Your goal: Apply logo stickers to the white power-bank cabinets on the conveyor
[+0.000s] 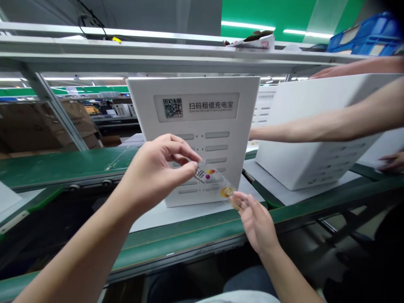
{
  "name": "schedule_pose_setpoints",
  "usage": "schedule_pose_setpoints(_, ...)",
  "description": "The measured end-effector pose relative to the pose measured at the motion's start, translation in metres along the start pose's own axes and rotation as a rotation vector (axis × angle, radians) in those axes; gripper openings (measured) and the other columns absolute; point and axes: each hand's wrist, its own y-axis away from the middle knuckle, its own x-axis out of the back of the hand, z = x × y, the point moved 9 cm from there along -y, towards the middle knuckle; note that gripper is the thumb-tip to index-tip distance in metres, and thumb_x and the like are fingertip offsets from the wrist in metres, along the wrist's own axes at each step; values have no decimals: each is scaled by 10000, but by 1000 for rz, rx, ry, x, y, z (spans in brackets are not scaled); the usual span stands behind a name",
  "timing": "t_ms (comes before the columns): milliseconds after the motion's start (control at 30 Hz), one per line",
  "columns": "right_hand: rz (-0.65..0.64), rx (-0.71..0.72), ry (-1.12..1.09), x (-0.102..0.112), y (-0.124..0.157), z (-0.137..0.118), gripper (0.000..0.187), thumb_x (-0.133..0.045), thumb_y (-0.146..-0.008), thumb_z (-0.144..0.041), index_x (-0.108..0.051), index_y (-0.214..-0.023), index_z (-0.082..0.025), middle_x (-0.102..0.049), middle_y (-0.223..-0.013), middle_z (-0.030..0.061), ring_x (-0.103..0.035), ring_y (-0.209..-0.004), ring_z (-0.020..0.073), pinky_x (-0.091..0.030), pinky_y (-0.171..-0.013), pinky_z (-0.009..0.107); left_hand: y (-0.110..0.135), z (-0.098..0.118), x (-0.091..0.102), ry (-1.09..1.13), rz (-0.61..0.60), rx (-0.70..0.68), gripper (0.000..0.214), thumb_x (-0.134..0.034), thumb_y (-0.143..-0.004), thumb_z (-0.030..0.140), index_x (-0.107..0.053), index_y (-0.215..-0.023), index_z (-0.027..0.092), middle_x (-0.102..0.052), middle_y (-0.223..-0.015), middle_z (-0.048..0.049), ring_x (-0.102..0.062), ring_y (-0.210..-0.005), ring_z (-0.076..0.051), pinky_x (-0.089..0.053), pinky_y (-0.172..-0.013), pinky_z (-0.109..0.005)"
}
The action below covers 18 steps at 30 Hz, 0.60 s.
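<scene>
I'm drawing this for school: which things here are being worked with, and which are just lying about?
Being worked with:
left hand
right hand
clear printed film
white power-bank rental cabinet

Just nearby:
green conveyor belt
blue plastic crate
cardboard boxes

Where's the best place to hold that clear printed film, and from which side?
Pinch the clear printed film at its opposite ends, coming in from each side, as the left hand and right hand do now. It looks thin and flat, so fingers at the ends would likely keep it taut, its middle free, facing the white cabinet.
</scene>
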Motion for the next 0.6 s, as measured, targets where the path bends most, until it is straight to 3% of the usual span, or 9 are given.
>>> schedule_pose_setpoints(200,8,15,-107,-4,8,-13,323,-619,-788,-477,-711,-836,-171,-636,-867,62,-585,-784,143,-488,-783,274,6,-37,6,158,71,140,197,-697,-599,312,-687,-681,133,-595,-793,-65,-568,-664,-134,-476,-581,-246)
schedule_pose_setpoints(333,19,14,-46,-4,8,-17,247,-748,-679,-387,-713,-818,-186,-619,-866,46,-579,-749,128,-494,-745,257,15,-61,9,224,112,222,188,-723,-592,302,-675,-690,149,-596,-785,-54,-569,-672,-137,-471,-591,-246)
schedule_pose_setpoints(433,82,13,21,2,7,-15,262,-828,-560,-283,-705,-772,-192,-603,-900,40,-568,-775,125,-495,-752,253,24,-78,10,280,133,294,172,-732,-595,295,-677,-706,176,-605,-783,-45,-569,-695,-140,-475,-609,-240)
schedule_pose_setpoints(600,119,-1,118,11,1,-10,263,-848,-507,-280,-697,-701,-188,-593,-903,42,-541,-895,145,-461,-831,266,52,-116,1,427,205,412,209,-780,-541,295,-677,-672,170,-608,-759,-29,-574,-721,-136,-481,-647,-223)
